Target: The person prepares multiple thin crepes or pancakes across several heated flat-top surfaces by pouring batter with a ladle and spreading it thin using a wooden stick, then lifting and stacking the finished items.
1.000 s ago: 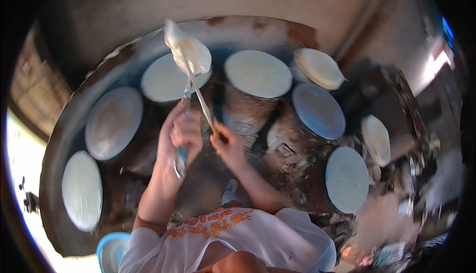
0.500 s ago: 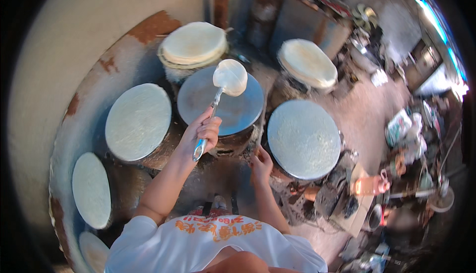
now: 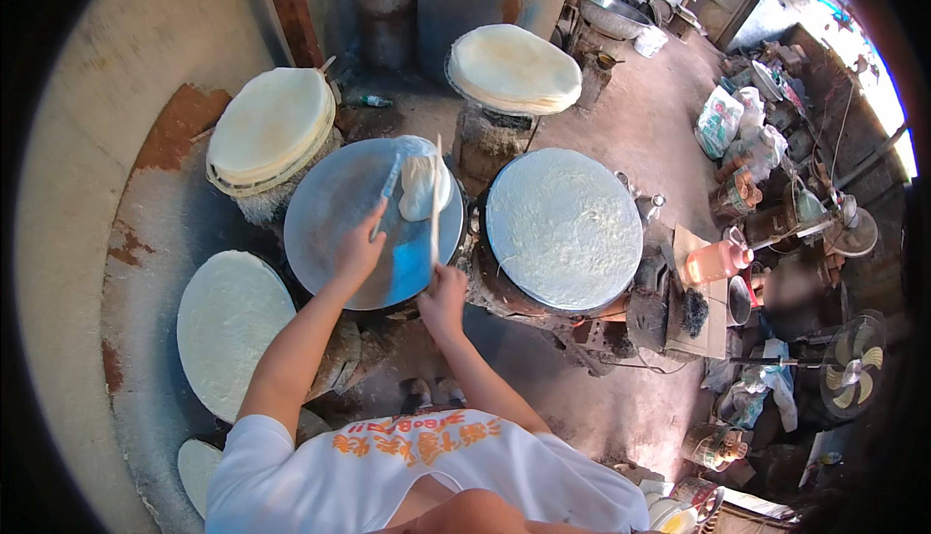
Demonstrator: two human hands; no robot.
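I see the left hand [image 3: 357,251] clasping a metal ladle with blue handle [image 3: 391,179]; the right hand [image 3: 443,299] grasps a long pale stick [image 3: 435,224]; a soft white lump of dough [image 3: 417,194] is between them, over a round grey griddle [image 3: 330,194], which I judge not yet coated; the neighbouring round griddle with a pale layer [image 3: 565,228] is covered; two stacks of pale round sheets [image 3: 272,122] [image 3: 514,64] seem finished; the white cloth shirt [image 3: 553,485] carries orange and red lettering.

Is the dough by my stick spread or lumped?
Lumped together: the white dough bunches beside the pale stick, with bare griddle around it.
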